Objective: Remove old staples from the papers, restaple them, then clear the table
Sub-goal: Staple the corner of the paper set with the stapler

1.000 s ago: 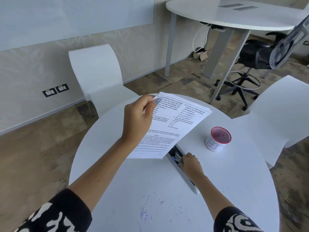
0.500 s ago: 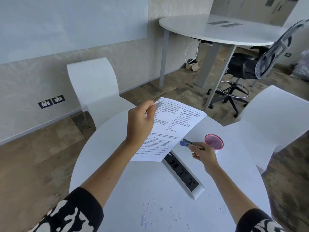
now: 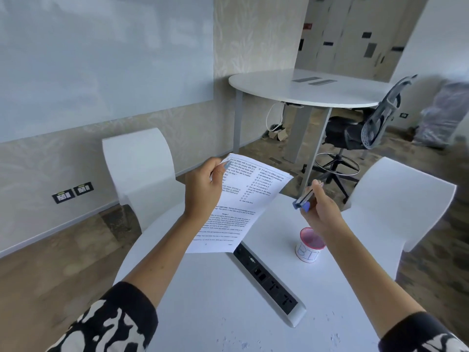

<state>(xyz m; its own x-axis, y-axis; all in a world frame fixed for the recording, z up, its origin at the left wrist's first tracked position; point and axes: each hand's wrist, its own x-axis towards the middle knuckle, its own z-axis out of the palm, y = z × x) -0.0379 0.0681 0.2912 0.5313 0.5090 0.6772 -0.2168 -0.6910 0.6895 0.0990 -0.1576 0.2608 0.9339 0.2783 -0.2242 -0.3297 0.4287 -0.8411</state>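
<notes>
My left hand [image 3: 203, 189] pinches the top left corner of a set of printed papers [image 3: 243, 204], held up above the round white table [image 3: 208, 301]. To the right of the sheets, my right hand [image 3: 321, 209] grips a small blue and silver stapler [image 3: 303, 200], lifted off the table with its blue end pointing toward the papers. A gap separates the stapler from the paper's right edge. A small white cup with a red rim [image 3: 310, 243], lettered "BIN", stands on the table under my right wrist.
A power socket strip [image 3: 269, 280] runs diagonally across the table's middle. Small paper bits and staple scraps [image 3: 335, 336] lie near the front edge. White chairs [image 3: 138, 168] stand behind the table at left and right. Another white table and a black office chair are farther back.
My right hand picked the stapler up from beside the socket strip and raised it up and to the right, level with the papers. The left hand kept holding the papers; the view tilted upward.
</notes>
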